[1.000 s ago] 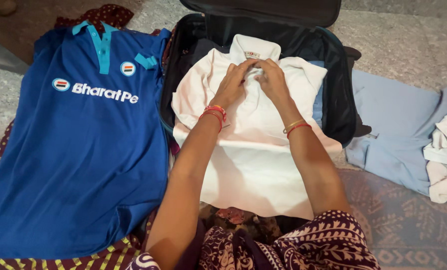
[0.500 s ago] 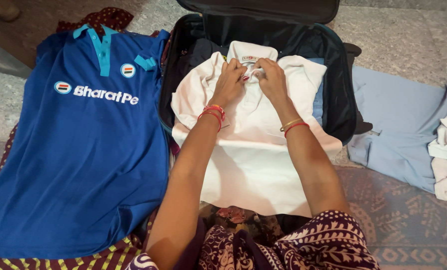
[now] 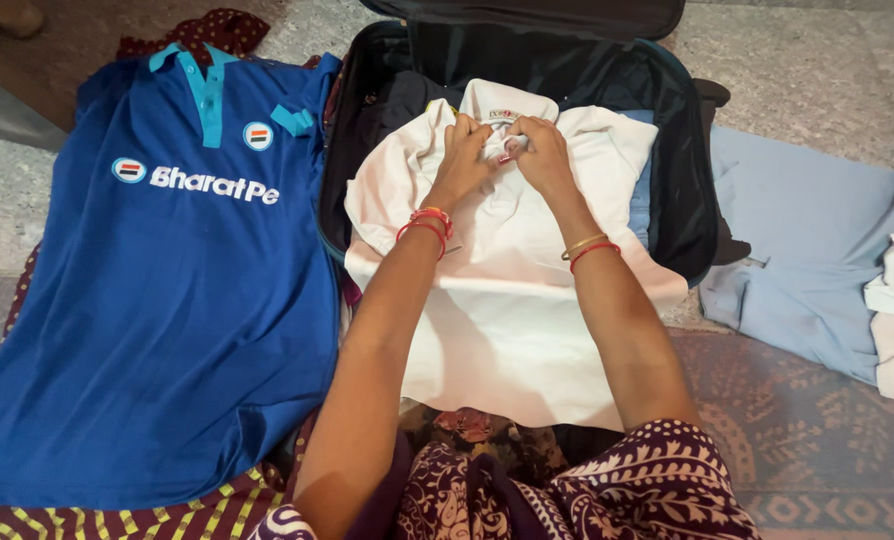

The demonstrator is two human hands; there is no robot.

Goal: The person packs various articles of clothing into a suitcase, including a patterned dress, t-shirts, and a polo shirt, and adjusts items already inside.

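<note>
Both hands edged up to collar since earlier frame | left hand (image 3: 459, 160) and right hand (image 3: 541, 155) pinch placket of white polo shirt (image 3: 502, 300), spread over open black suitcase (image 3: 682, 190) | soft, light, limp; best held at collar or shoulders.

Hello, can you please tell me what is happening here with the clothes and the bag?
A person works with both bare hands on a white collared shirt spread over an open dark suitcase. The left hand and right hand meet just below the shirt's collar, pinching the fabric at the placket. A blue polo shirt lies flat on the floor to the left, and a light blue garment lies to the right.
</note>
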